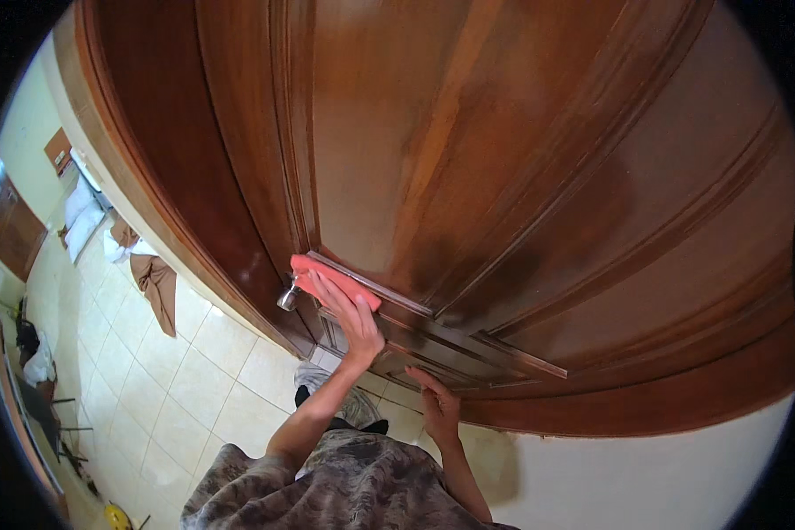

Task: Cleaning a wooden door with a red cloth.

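A panelled wooden door (384, 165) stands in front of me, with a metal door knob (287, 298) near its left edge. My left hand (350, 317) lies on a folded pink cloth (344, 281), pressing it to the door's cross rail just right of the knob. The fingers are stretched out over the cloth. Lower and to the right, my right hand (440, 404) is near the lower part of the door with nothing seen in it. Its index finger points out and the other fingers are partly curled.
The wooden frame (172, 218) borders the door on the left. Beyond it, brown cloth (156, 288) and pale pillows (83, 222) lie on the tiled floor (172, 377). A grey striped cloth (311, 375) is by my feet. A white wall (636, 477) is at the lower right.
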`<state>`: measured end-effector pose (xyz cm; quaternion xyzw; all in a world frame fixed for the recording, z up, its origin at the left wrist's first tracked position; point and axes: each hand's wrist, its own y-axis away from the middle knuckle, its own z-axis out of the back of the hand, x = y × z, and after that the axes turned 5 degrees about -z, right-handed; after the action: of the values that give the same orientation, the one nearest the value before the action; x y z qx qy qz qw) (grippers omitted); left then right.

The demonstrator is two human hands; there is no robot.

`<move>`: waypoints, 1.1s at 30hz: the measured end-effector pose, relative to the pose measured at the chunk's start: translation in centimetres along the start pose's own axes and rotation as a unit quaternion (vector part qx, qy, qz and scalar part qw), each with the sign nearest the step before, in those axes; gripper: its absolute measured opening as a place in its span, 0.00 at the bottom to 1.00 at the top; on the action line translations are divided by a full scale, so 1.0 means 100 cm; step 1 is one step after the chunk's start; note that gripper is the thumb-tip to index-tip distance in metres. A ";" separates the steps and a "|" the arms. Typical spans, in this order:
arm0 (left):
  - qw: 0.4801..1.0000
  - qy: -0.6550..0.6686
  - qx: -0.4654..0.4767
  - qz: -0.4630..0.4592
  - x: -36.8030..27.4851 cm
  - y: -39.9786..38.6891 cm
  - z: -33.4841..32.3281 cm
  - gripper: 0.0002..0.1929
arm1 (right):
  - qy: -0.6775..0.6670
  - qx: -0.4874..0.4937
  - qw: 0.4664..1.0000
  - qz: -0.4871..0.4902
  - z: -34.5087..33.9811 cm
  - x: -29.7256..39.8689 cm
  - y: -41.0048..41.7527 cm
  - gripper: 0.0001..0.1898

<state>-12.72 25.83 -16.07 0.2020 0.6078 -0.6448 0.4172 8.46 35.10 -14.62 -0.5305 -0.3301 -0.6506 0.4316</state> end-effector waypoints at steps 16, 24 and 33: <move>0.996 -0.077 0.024 -0.041 -0.047 0.029 0.005 0.30 | -0.063 0.040 0.997 0.010 0.004 0.007 -0.015 0.14; 0.971 -0.159 0.105 -0.143 -0.049 0.015 0.028 0.24 | -0.109 0.000 0.994 0.032 0.013 0.001 -0.020 0.12; 0.933 -0.165 0.173 -0.268 -0.040 0.023 0.033 0.27 | -0.144 -0.006 0.989 0.025 0.009 0.008 -0.026 0.11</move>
<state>-7.86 24.04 -13.84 -0.0085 0.4415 -0.8519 0.2817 6.40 36.79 -13.56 -0.6294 -0.3717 -0.5581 0.3927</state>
